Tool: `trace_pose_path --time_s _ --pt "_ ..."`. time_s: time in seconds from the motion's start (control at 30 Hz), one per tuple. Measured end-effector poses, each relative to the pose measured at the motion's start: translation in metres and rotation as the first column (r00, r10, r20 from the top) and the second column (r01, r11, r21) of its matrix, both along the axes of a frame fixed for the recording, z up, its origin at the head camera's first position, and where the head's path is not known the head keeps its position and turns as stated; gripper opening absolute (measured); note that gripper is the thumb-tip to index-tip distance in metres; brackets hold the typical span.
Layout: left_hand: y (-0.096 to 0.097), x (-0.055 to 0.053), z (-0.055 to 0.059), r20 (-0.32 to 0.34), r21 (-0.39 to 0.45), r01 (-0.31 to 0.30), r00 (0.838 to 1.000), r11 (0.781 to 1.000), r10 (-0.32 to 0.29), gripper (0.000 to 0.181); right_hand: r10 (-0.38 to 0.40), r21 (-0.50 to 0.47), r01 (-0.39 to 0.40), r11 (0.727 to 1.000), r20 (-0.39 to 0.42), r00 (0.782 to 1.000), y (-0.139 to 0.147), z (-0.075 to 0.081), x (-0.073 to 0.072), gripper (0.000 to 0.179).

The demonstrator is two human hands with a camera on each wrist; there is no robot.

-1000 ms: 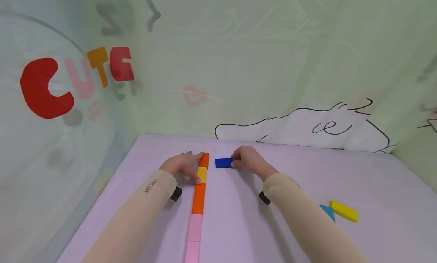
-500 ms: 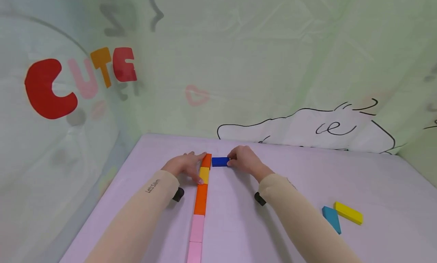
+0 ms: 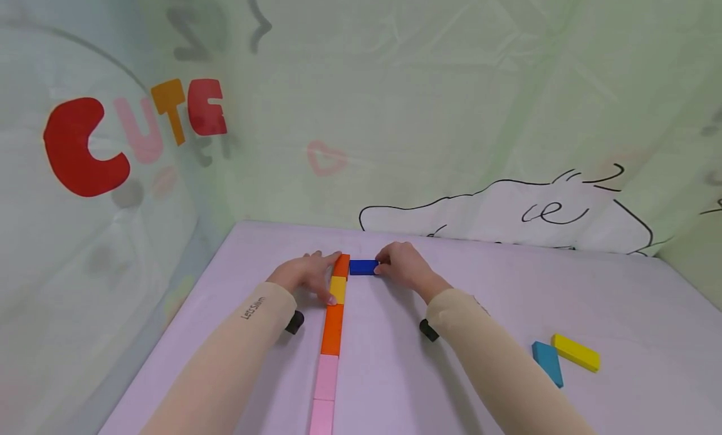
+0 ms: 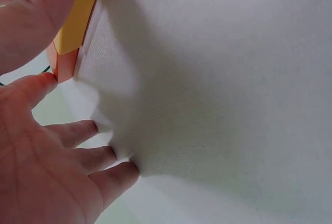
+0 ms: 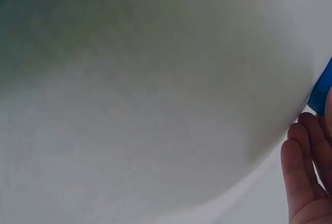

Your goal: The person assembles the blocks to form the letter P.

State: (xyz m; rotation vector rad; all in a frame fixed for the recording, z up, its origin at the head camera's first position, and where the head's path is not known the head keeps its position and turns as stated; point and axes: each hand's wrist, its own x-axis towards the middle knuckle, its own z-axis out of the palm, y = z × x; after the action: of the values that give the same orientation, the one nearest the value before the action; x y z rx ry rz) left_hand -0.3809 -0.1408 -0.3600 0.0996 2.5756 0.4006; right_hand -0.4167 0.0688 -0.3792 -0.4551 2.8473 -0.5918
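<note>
A row of flat blocks runs away from me in the head view: pink (image 3: 325,377), orange (image 3: 332,330), yellow (image 3: 337,288) and a far orange block (image 3: 341,265). My left hand (image 3: 305,276) lies along the row's left side, fingers spread. Its index fingertip touches the far orange block and its thumb rests by the yellow one. In the left wrist view, the other fingertips (image 4: 127,171) touch the table. My right hand (image 3: 407,265) pinches the right end of a blue block (image 3: 363,267), whose left end sits against the far orange block, square to the row.
A teal block (image 3: 548,363) with a slanted side and a yellow block (image 3: 576,352) lie on the pale table (image 3: 479,272), right of my right forearm. Behind the table hangs a printed curtain (image 3: 429,121); another stands at the left.
My right hand has slid the blue block left, closing the gap to the far orange block. My left hand stays by the row. The head view has shifted slightly.
</note>
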Motion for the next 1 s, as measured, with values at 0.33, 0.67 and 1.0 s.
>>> trace_pose_path --time_s 0.33,0.67,1.0 --pt "0.0002 0.0023 0.0004 -0.004 0.001 0.0 1.0 1.0 0.0 0.1 -0.004 0.007 0.004 1.0 -0.002 1.0 -0.0011 -0.0003 -0.0009 0.03" --pt "0.0008 0.0025 -0.0005 0.004 0.002 -0.018 1.0 1.0 0.018 0.1 -0.02 0.007 0.02 1.0 0.011 1.0 -0.0026 0.001 0.0008 0.031" --pt "0.0014 0.0041 0.0014 0.001 0.0 -0.009 1.0 1.0 0.009 0.1 -0.016 0.016 0.016 1.0 0.01 1.0 -0.0034 0.0014 0.0 0.03"
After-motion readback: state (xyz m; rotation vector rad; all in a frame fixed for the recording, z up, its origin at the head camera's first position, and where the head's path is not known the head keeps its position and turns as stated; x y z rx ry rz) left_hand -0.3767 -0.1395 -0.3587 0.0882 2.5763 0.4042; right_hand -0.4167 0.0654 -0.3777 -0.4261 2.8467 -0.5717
